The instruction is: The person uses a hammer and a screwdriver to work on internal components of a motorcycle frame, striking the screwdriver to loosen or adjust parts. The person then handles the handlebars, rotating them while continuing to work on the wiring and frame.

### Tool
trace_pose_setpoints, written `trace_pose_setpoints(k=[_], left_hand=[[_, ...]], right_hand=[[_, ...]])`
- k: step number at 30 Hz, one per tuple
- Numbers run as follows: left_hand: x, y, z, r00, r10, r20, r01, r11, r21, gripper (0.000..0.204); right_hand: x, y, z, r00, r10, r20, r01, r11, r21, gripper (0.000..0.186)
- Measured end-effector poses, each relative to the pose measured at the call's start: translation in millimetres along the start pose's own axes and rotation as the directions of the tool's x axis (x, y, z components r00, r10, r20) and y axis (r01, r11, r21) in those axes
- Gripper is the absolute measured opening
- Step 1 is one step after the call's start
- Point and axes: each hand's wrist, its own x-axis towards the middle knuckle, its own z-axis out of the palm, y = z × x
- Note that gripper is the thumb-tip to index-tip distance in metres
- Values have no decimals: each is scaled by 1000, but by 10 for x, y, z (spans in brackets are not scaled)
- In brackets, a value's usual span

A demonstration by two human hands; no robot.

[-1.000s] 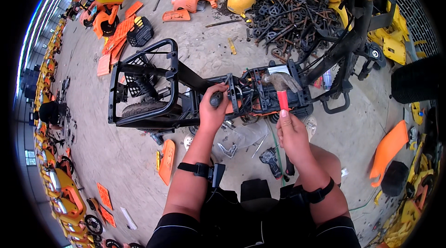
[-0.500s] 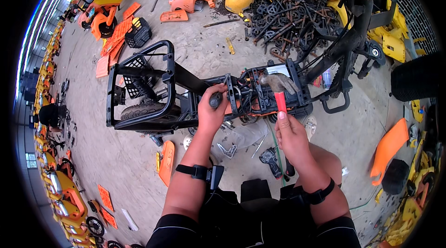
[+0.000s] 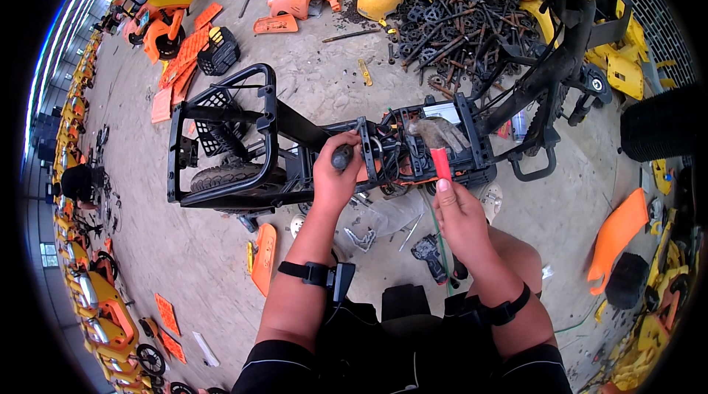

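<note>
The person's left hand (image 3: 338, 167) is closed around a dark, round-ended tool handle (image 3: 342, 158), held against the bare black frame (image 3: 301, 125) beside a crossbar; I can't make out the tool's far end. The right hand (image 3: 463, 218) is wrapped around the red grip of a claw hammer (image 3: 441, 164), thumb laid along it, and the grey head sits over the middle of the frame, though I can't tell whether it touches anything. Loose wires (image 3: 391, 158) run between the two hands. The frame stretches crosswise in front of the person, its rear tyre (image 3: 230, 177) off to the left. On the floor near the knees lies a power drill (image 3: 428, 252), with an orange panel (image 3: 264, 260) further left. Past the frame I see a heap of dark metal parts (image 3: 472, 29), a yellow dome-shaped shell (image 3: 380, 3) just beside it.
</note>
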Motion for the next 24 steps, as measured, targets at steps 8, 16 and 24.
trace_pose_setpoints(k=[8,16,24], left_hand=[[1,-18,7,999,-52,-6,52,999,-5,16],[-27,-63,19,997,-78,-6,78,996,-33,17],[-59,-83,5,994,-103,-19,103,994,-28,16]], right_hand=[[8,2,18,1000,2,5,-1,999,-35,50],[-28,17,69,996,-73,49,77,994,-72,44],[-111,-5,220,945,-297,138,327,876,-355,37]])
